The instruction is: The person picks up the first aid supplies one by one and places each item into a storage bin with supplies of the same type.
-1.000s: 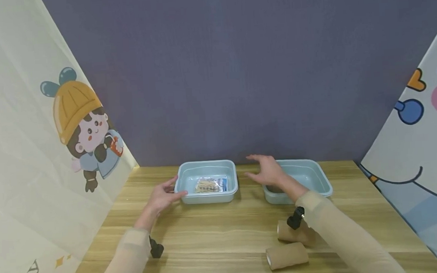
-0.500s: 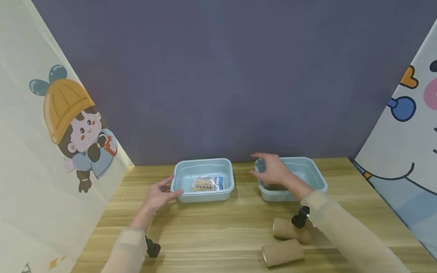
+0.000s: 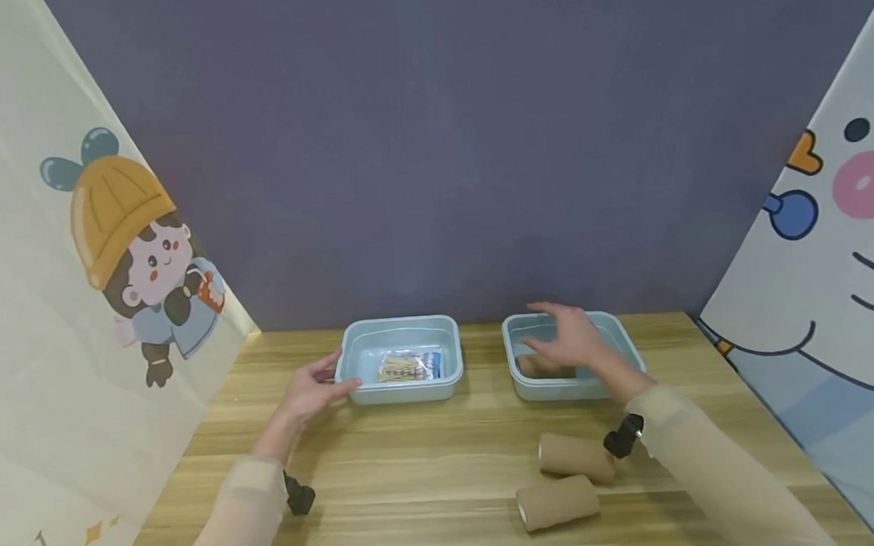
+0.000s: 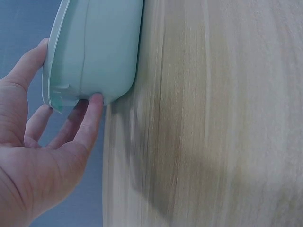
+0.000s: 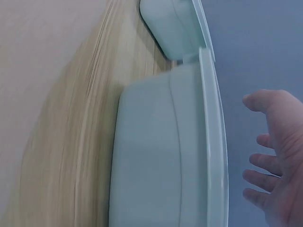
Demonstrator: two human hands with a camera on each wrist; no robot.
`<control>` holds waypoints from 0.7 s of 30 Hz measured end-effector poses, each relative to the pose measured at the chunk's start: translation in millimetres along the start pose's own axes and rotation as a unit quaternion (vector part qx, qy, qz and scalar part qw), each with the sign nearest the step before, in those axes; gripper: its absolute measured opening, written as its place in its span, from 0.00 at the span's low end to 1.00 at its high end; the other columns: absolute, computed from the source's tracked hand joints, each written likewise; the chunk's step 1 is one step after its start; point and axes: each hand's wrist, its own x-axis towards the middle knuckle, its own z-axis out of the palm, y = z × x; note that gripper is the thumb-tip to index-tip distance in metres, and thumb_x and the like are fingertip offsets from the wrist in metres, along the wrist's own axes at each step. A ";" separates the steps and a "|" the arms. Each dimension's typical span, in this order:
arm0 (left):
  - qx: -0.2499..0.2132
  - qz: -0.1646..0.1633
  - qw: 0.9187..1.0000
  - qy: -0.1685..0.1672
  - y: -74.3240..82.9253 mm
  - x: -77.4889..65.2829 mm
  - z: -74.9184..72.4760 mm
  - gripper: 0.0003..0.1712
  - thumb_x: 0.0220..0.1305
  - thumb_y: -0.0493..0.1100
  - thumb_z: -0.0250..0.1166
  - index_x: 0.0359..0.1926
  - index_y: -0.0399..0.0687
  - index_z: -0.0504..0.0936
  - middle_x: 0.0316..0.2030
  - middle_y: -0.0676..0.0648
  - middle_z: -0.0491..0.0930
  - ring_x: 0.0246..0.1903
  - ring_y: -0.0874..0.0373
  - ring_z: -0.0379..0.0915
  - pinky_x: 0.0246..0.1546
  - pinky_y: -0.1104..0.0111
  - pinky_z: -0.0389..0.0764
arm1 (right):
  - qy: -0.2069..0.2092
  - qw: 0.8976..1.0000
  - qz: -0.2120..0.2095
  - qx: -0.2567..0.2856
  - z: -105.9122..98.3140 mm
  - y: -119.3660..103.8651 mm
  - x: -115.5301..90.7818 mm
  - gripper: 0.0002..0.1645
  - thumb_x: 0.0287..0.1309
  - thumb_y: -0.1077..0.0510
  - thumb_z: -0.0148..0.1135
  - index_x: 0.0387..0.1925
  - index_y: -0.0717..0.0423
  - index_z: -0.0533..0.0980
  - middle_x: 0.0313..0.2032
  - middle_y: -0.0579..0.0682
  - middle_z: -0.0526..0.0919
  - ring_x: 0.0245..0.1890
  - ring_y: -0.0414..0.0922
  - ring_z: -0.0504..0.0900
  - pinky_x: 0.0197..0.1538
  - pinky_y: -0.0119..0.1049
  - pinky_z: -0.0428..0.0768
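Note:
My left hand (image 3: 310, 389) holds the left end of a light blue plastic basin (image 3: 399, 395), thumb at the rim and fingers against the outer end wall. In the left wrist view, the fingers (image 4: 92, 120) touch the basin's side. Inside it lies a clear packet of thin sticks (image 3: 408, 366) with a blue label. My right hand (image 3: 572, 338) hovers over a second matching basin (image 3: 564, 389), thumb and fingers spread with nothing between them. Beneath that hand, a brown cardboard tube (image 3: 542, 366) lies in the basin, partly hidden by the hand.
Two more cardboard tubes, a farther tube (image 3: 574, 457) and a nearer tube (image 3: 558, 502), lie on the wooden table (image 3: 405, 492) in front of the right basin. A dark wall panel (image 3: 430, 156) stands right behind both basins, with printed cloths at the sides.
My right hand has drawn slightly right over its basin, bringing the tube inside more into view. The left hand stays at its basin. The whole head view shifts slightly left.

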 end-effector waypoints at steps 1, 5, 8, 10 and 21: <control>0.003 0.001 1.000 -0.001 0.0 0.2 0.3 0.51 0.60 0.46 0.81 0.80 0.47 0.65 0.67 0.26 0.77 0.68 0.34 0.77 0.64 0.55 0.85 | 0.000 1.000 0.002 -0.003 -2.1 2.6 -2.0 0.39 0.61 0.46 0.76 0.69 0.60 0.77 0.63 0.65 0.85 0.48 0.63 0.89 0.56 0.62 0.86; 0.001 -0.001 1.000 -0.003 0.2 0.1 0.8 0.52 0.60 0.46 0.81 0.80 0.47 0.65 0.67 0.26 0.77 0.67 0.34 0.77 0.64 0.55 0.85 | -0.006 1.000 0.013 -0.011 -11.6 10.5 -10.8 0.40 0.62 0.46 0.74 0.70 0.60 0.76 0.64 0.66 0.84 0.47 0.63 0.89 0.56 0.63 0.86; 0.001 0.001 1.000 -0.006 0.0 -1.1 -0.1 0.52 0.60 0.46 0.81 0.80 0.47 0.65 0.67 0.25 0.77 0.67 0.34 0.77 0.64 0.56 0.85 | -0.008 1.000 0.026 -0.014 -17.9 14.2 -17.0 0.40 0.63 0.45 0.73 0.70 0.60 0.75 0.65 0.67 0.83 0.47 0.65 0.88 0.57 0.64 0.85; 0.000 0.001 1.000 -0.005 -0.3 -2.1 -1.2 0.51 0.60 0.45 0.81 0.80 0.46 0.65 0.67 0.25 0.76 0.67 0.34 0.76 0.63 0.56 0.86 | -0.009 0.999 0.034 -0.019 -20.4 16.4 -20.3 0.40 0.63 0.44 0.72 0.71 0.59 0.75 0.65 0.67 0.82 0.47 0.66 0.88 0.57 0.64 0.85; 0.000 0.007 1.000 -0.012 -0.2 -2.2 -1.0 0.52 0.62 0.46 0.80 0.81 0.45 0.64 0.68 0.23 0.74 0.68 0.33 0.75 0.60 0.58 0.88 | 0.006 0.999 0.044 -0.025 -31.3 29.7 -32.6 0.40 0.65 0.46 0.72 0.70 0.63 0.74 0.66 0.69 0.81 0.62 0.71 0.81 0.64 0.68 0.80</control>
